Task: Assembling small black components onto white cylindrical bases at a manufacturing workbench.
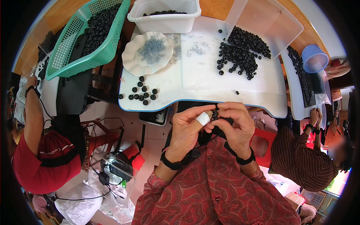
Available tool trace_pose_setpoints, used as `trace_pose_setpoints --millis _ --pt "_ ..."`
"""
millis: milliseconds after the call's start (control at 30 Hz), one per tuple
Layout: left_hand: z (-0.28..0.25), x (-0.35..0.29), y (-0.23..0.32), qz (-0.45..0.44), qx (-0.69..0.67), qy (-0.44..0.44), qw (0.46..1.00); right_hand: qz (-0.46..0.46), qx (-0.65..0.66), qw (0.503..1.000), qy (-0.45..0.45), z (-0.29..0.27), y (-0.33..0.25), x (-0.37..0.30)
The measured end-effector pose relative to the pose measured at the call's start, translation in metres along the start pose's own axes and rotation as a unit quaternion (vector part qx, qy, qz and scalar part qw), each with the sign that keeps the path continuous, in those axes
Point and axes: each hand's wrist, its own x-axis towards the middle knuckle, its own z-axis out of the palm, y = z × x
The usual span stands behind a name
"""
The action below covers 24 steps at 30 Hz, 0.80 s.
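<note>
My left hand (187,129) and my right hand (236,125) meet just off the table's front edge, fingers pinched round one small round black part (214,114). White tape wraps my left thumb. Farther right on the white table (157,92) lies a heap of similar black parts (240,52), with one small black piece (237,92) nearer my hands. Several black parts (140,90) are scattered at the left front. A scalloped cream plate (129,56) holds a pile of small clear, greyish pieces (152,50); more clear pieces (198,48) lie on the tabletop.
A white tub (165,24) of black parts stands at the back; a green basket (62,69) of them is at left. A clear plastic bin (273,22) lies tipped behind the heap. People sit at tables on both sides, with a blue basket (315,58) at right.
</note>
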Motion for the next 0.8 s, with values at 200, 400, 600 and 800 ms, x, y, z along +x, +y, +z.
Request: trace_pose_setpoints --millis 200,400,600,800 --pt "0.004 -0.001 0.000 -0.004 -0.020 0.009 1.000 -0.003 0.015 1.000 0.005 0.001 0.000 -0.002" --pt "0.006 -0.001 -0.002 0.002 -0.036 0.023 0.999 0.008 -0.003 1.000 0.017 0.002 0.000 -0.005" --pt "0.008 -0.002 -0.003 0.011 -0.040 0.031 0.999 -0.005 -0.012 1.000 0.010 0.001 -0.001 -0.005" --pt "0.011 -0.003 -0.002 0.031 -0.026 0.036 0.999 -0.022 -0.021 0.999 0.018 0.003 -0.001 -0.005"
